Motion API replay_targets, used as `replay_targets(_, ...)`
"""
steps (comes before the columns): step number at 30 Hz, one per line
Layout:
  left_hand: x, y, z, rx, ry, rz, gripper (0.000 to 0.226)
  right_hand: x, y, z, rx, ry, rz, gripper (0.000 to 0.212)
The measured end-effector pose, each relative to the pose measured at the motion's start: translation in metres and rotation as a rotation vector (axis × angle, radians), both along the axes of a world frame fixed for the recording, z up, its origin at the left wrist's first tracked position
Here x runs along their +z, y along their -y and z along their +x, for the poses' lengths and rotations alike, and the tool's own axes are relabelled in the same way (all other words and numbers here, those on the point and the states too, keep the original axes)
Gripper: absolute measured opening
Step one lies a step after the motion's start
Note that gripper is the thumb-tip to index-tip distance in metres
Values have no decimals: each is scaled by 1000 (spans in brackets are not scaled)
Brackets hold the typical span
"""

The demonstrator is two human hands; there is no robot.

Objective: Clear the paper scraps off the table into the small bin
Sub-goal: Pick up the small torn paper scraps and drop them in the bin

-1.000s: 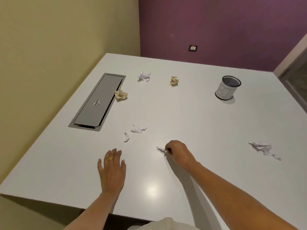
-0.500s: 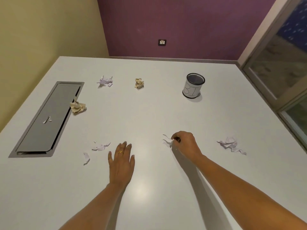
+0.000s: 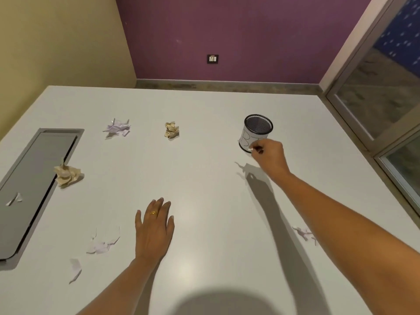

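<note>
1. One small white paper scrap (image 3: 250, 150) is pinched between the curled fingers (image 3: 259, 148) of the right hand (image 3: 270, 156). It is raised off the bench, just in front of the bin's lower wall.
2. The small black mesh bin (image 3: 258, 125) stands upright on the white bench (image 3: 216, 183). Its white paper wrap shows hand-drawn letters "BI"; anything further is hidden by the hand.
3. The left hand (image 3: 154, 230) lies palm down on the bench, fingers straight and close together, holding nothing. A gold ring (image 3: 153, 212) sits on one finger.
4. Loose on the bench:
   - a crumpled lilac paper (image 3: 117, 128)
   - a tan paper ball (image 3: 172, 130)
   - a second tan ball (image 3: 67, 175) at the edge of the hatch
   - torn white pieces (image 3: 102, 245)
   - a white sliver (image 3: 75, 268)
   - a lilac scrap (image 3: 303, 233) beside the right forearm
5. A white shred (image 3: 14, 198) rests on the grey recessed hatch (image 3: 38, 178).
</note>
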State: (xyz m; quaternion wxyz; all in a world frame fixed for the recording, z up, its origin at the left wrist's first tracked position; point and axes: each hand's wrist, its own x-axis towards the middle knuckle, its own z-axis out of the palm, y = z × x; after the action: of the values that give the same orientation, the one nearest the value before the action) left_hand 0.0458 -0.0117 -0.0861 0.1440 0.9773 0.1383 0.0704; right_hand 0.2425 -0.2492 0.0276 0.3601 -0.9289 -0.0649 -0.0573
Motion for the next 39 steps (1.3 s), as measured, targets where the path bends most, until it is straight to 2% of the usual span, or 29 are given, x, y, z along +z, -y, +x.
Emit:
replay_targets(4,-2,-1,0,11,-8,11,47,16,3,53,-104,69,16,20)
replay_targets(9,-4,-2,-1,21,-23,-6,46,15,10,93,-138,63,-70,21)
replay_targets(14,-2,-1,0,19,-41,-6,44,8,12,103,-101,18,-153,18)
replay_targets(21,1,0,0,22,-55,-16,45,7,12,98,-83,5,-167,24)
replay_targets(31,3,2,-1,26,-37,-16,47,6,11,78,-122,9,16,28)
replay_targets(39,10,4,-5,15,-80,-16,50,-35,-12,-17,-157,-89,222,23)
